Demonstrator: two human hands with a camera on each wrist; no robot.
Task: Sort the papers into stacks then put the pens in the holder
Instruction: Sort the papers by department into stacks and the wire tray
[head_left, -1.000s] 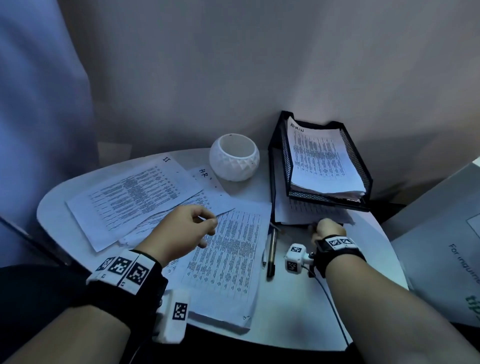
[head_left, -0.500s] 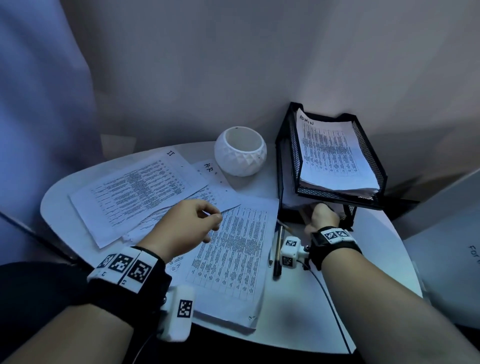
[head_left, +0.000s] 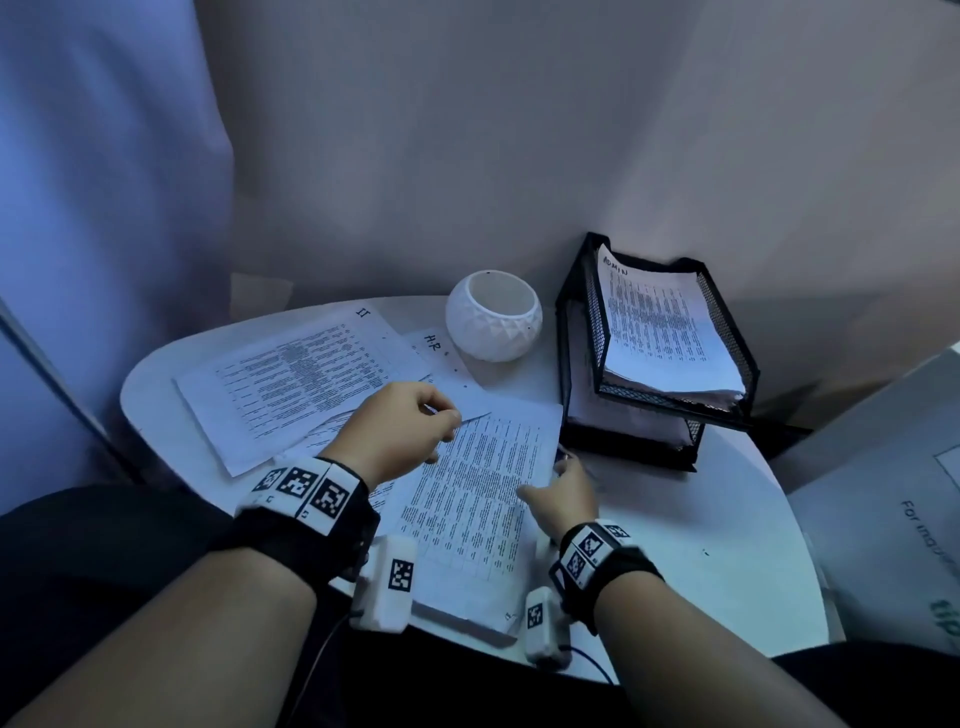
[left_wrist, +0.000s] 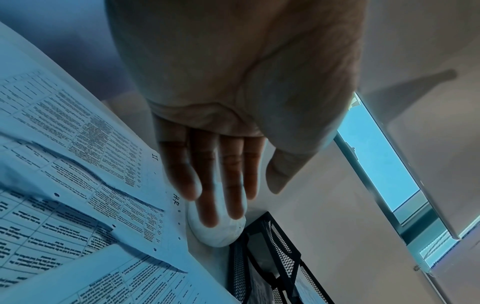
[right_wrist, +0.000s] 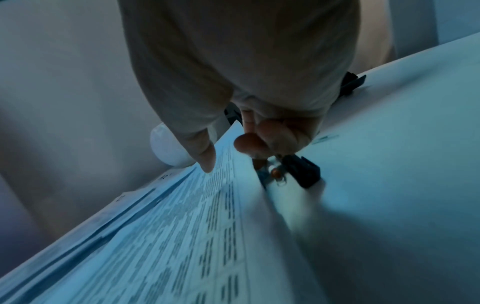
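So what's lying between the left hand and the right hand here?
The near pile's top printed sheet fills it, left hand to right hand; the head view shows this.

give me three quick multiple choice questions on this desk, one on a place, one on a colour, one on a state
1. Where does the sheet marked ADMIN lie?
A. in the tray's top tier
B. under the holder
C. on the floor

2. What colour is the mesh tray?
A. white
B. black
C. red

3. What state is the holder in?
A. full of pens
B. tipped over
C. upright and empty

Answers:
1. A: the ADMIN sheet tops the stack in the upper tier of the mesh tray.
2. B: its wire frame is black.
3. C: the holder stands open-mouthed with nothing inside. The pens are at the right hand.
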